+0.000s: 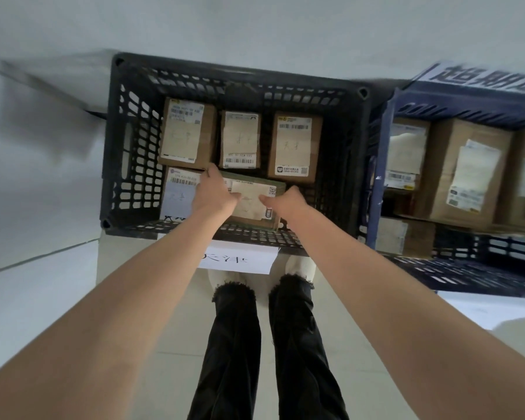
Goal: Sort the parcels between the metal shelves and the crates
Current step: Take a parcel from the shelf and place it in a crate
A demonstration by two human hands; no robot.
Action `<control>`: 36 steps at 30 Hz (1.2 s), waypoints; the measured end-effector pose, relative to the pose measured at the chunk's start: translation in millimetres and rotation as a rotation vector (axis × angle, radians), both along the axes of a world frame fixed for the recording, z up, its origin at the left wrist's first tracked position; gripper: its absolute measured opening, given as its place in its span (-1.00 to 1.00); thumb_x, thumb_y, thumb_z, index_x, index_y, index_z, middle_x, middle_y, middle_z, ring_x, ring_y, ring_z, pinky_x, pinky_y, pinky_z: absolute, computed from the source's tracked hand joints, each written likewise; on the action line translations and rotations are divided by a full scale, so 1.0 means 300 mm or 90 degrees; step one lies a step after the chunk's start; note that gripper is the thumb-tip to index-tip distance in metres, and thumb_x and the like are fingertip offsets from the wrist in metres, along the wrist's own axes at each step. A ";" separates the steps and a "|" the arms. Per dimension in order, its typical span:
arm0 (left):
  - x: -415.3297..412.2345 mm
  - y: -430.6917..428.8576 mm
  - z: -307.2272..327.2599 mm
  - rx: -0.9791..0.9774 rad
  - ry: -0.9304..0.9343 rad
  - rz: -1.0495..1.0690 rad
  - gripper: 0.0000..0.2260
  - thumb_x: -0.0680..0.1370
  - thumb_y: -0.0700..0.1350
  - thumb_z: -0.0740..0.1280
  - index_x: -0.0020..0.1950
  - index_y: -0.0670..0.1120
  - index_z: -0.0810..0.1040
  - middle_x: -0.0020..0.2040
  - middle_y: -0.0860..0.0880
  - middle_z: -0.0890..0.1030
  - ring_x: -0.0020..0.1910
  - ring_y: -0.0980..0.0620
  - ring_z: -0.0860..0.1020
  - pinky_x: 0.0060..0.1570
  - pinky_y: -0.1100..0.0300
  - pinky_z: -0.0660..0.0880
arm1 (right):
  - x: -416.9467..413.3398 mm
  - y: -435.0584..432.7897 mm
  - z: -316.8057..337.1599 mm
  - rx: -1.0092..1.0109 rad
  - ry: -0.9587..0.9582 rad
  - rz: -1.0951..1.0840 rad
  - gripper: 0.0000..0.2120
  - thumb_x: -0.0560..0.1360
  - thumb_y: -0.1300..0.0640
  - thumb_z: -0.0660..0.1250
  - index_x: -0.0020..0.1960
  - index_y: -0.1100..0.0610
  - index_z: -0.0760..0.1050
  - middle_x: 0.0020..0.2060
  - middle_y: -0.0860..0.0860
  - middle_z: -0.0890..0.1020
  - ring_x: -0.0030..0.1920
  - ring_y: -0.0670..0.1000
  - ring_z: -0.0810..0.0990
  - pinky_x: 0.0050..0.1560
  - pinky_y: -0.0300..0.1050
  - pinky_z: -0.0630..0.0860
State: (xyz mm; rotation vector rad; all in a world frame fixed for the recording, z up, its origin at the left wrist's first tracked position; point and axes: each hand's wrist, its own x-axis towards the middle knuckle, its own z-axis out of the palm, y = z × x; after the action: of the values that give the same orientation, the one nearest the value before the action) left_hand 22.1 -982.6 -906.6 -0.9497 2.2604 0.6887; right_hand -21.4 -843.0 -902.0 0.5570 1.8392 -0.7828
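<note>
A black plastic crate (128,153) stands on the floor right in front of my feet. Along its far side lie three labelled cardboard parcels (240,140) in a row, and another parcel (179,192) sits at the near left. Both hands hold a flat cardboard parcel (252,201) inside the crate's near middle. My left hand (214,190) grips its left edge, my right hand (285,201) its right edge, thumbs on the label. The parcel's underside is hidden.
A blue crate (379,165) with several bigger cardboard parcels stands touching the black crate on the right. A white paper sign (240,260) hangs on the black crate's near wall. My legs and shoes are below it, on a pale tiled floor by a white wall.
</note>
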 end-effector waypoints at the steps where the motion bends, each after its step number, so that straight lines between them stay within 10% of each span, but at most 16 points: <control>1: 0.001 -0.002 0.032 -0.019 0.004 -0.029 -0.20 0.52 -0.03 0.45 0.60 -0.13 0.04 0.51 -0.20 0.27 0.40 -0.22 0.39 0.27 -0.10 0.44 | -0.009 0.008 0.037 0.006 0.015 0.019 -0.18 0.56 -0.02 0.40 0.59 0.25 0.02 0.46 0.17 0.38 0.40 0.18 0.43 0.24 -0.01 0.48; 7: -0.010 0.030 0.247 -0.133 0.052 -0.227 -0.23 0.62 0.05 0.27 0.62 -0.11 -0.16 0.61 -0.19 0.01 0.51 -0.21 0.25 0.42 -0.14 0.34 | -0.057 0.086 0.289 -0.050 0.151 0.065 -0.34 0.60 -0.01 0.32 0.58 0.15 0.11 0.43 0.14 0.42 0.29 0.13 0.53 0.05 -0.10 0.54; 11: -0.057 0.113 0.419 -0.185 0.067 -0.323 -0.27 0.65 0.18 0.11 0.61 -0.12 -0.22 0.61 -0.23 -0.13 0.59 -0.24 -0.06 0.53 -0.19 0.01 | -0.091 0.175 0.489 -0.018 0.247 0.162 -0.21 0.63 -0.06 0.24 0.63 0.13 -0.18 0.62 0.14 -0.07 0.61 0.19 -0.09 0.56 0.23 0.04; 18: -0.044 0.309 0.750 -0.216 0.161 -0.500 -0.23 0.62 0.30 0.03 0.60 -0.06 -0.29 0.59 -0.17 -0.31 0.57 -0.18 -0.29 0.46 -0.25 -0.30 | 0.057 0.390 0.835 0.191 0.314 0.278 -0.17 0.59 -0.39 -0.05 0.61 0.04 -0.34 0.59 0.07 -0.31 0.57 0.20 -0.35 0.49 0.33 -0.29; 36: 0.255 1.079 1.617 -0.225 0.494 -1.020 -0.23 0.61 0.33 -0.07 0.56 -0.07 -0.41 0.55 -0.17 -0.41 0.54 -0.19 -0.36 0.47 -0.21 -0.35 | 0.840 1.095 1.649 0.403 0.341 -0.173 -0.17 0.58 -0.39 -0.04 0.60 -0.02 -0.36 0.58 -0.01 -0.35 0.55 0.16 -0.42 0.40 0.38 -0.43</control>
State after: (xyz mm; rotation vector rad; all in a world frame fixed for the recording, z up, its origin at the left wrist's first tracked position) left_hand 98.7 -659.0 -421.6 1.2806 2.8201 -0.1696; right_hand 230.8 -514.4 -407.1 1.0974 2.5654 -0.5384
